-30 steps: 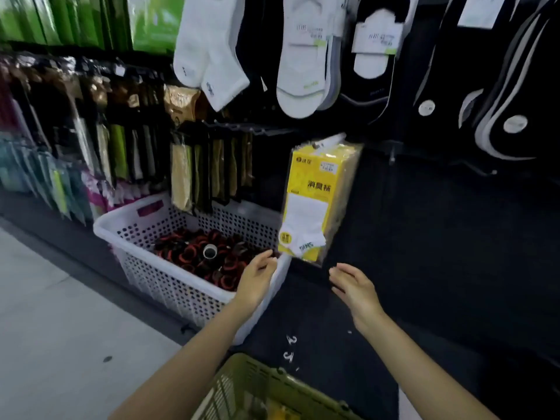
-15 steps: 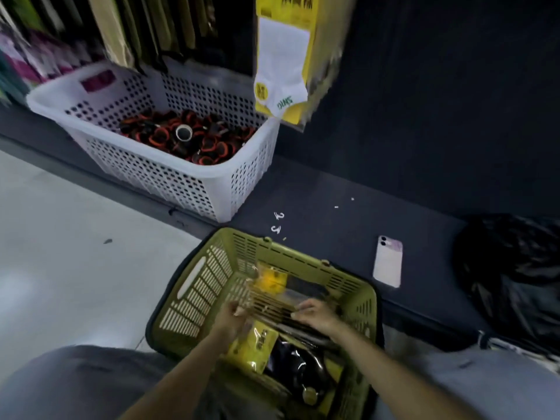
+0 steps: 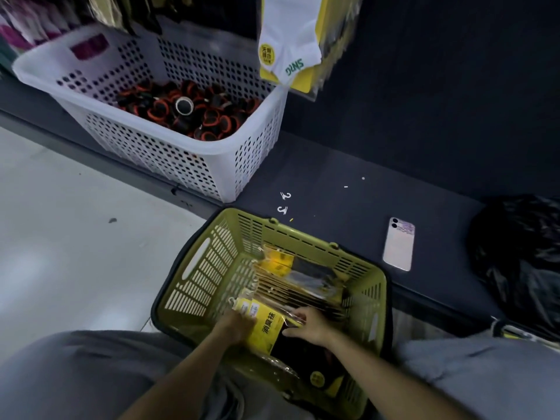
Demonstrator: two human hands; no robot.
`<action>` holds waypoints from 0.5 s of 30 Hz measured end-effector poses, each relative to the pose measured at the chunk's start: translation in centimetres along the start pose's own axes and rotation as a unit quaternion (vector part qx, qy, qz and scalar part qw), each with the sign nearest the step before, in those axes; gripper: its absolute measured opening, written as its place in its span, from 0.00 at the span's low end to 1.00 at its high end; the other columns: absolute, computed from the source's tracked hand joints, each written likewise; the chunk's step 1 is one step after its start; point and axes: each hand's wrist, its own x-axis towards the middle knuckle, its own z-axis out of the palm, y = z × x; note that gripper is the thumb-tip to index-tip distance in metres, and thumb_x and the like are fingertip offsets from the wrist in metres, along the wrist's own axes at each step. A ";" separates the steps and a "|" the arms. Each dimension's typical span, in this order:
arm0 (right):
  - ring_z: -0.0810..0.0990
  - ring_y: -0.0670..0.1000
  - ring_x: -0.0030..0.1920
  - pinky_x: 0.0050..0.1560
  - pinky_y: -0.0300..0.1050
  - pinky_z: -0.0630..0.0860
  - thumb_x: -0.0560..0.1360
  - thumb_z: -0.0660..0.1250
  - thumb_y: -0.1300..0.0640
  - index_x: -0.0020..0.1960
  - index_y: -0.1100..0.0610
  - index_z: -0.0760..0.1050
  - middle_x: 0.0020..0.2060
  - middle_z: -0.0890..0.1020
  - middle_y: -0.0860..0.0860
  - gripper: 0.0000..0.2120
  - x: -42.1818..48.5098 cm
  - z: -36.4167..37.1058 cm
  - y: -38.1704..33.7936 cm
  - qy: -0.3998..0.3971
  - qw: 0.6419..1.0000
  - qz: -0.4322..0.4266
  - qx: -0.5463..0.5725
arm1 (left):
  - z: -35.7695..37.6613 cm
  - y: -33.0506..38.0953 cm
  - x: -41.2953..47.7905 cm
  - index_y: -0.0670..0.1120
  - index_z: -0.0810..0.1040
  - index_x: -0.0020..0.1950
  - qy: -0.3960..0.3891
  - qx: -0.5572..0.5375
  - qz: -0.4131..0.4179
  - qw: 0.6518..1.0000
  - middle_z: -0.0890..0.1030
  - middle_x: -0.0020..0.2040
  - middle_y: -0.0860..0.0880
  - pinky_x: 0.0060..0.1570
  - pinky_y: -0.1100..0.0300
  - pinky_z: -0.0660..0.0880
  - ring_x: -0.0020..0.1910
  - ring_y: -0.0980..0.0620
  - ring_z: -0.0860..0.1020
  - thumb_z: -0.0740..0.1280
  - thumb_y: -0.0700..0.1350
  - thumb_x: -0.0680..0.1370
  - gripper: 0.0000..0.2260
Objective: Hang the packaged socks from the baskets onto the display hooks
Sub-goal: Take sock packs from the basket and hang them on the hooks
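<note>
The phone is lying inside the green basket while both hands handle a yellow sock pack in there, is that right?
Not quite. The head view shows the phone lying on the dark shelf beside the green basket, not inside it. The rest holds: the left hand and right hand both handle a yellow sock pack in the basket.

White sock (image 3: pixel 291 40) on hanging pack reads SNRG — basket pack (image 3: pixel 265 327) reads 消臭袜.

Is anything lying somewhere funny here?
Yes. A phone lies face down on the dark shelf beside the green basket, away from any goods. Two small white curly bits, maybe hooks, lie loose on the shelf just beyond the basket's rim.
</note>
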 end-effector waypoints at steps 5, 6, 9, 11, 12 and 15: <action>0.76 0.53 0.61 0.56 0.44 0.70 0.73 0.72 0.51 0.58 0.57 0.77 0.57 0.79 0.54 0.17 -0.1 -0.6 0.0 -0.008 1.000 -0.012 0.003 | -0.5 1.0 -0.3 0.44 0.61 0.68 -0.018 -0.005 0.032 0.999 0.72 0.65 0.42 0.63 0.47 0.71 0.64 0.43 0.72 0.70 0.49 0.75 0.28; 0.76 0.54 0.62 0.59 0.45 0.70 0.74 0.71 0.52 0.60 0.58 0.75 0.60 0.78 0.55 0.18 -0.3 -0.7 0.0 -0.012 1.000 -0.012 0.010 | -0.5 1.2 -0.5 0.44 0.60 0.70 -0.005 -0.001 0.041 0.999 0.72 0.65 0.43 0.63 0.46 0.71 0.64 0.43 0.72 0.71 0.50 0.74 0.30; 0.74 0.54 0.64 0.65 0.48 0.70 0.75 0.70 0.55 0.65 0.61 0.70 0.65 0.75 0.56 0.22 -1.0 -1.5 -0.6 -0.021 0.999 -0.021 0.037 | -0.3 1.7 -1.0 0.46 0.62 0.69 0.026 -0.008 0.078 0.997 0.74 0.64 0.45 0.63 0.48 0.71 0.64 0.44 0.73 0.72 0.52 0.72 0.31; 0.74 0.53 0.64 0.64 0.46 0.70 0.76 0.69 0.55 0.67 0.62 0.69 0.65 0.74 0.55 0.23 -1.6 -2.5 -1.5 0.000 0.998 -0.035 0.054 | -0.2 2.4 -1.4 0.45 0.64 0.67 0.070 -0.074 0.089 0.991 0.73 0.63 0.44 0.63 0.46 0.71 0.64 0.44 0.73 0.74 0.51 0.70 0.31; 0.76 0.52 0.61 0.62 0.46 0.72 0.76 0.69 0.56 0.65 0.62 0.71 0.64 0.76 0.56 0.21 -2.0 -3.2 -2.3 0.014 0.996 -0.049 0.076 | -0.3 3.2 -1.7 0.44 0.63 0.69 0.102 -0.114 0.080 0.985 0.71 0.65 0.43 0.65 0.45 0.70 0.66 0.43 0.70 0.75 0.50 0.69 0.34; 0.79 0.52 0.55 0.59 0.45 0.74 0.76 0.68 0.60 0.61 0.64 0.74 0.59 0.80 0.60 0.15 -3.4 -5.5 -5.0 0.058 0.978 -0.099 0.174 | -1.2 6.2 -2.7 0.43 0.48 0.77 0.129 -0.205 0.009 0.970 0.54 0.76 0.39 0.71 0.42 0.59 0.74 0.38 0.55 0.76 0.56 0.66 0.51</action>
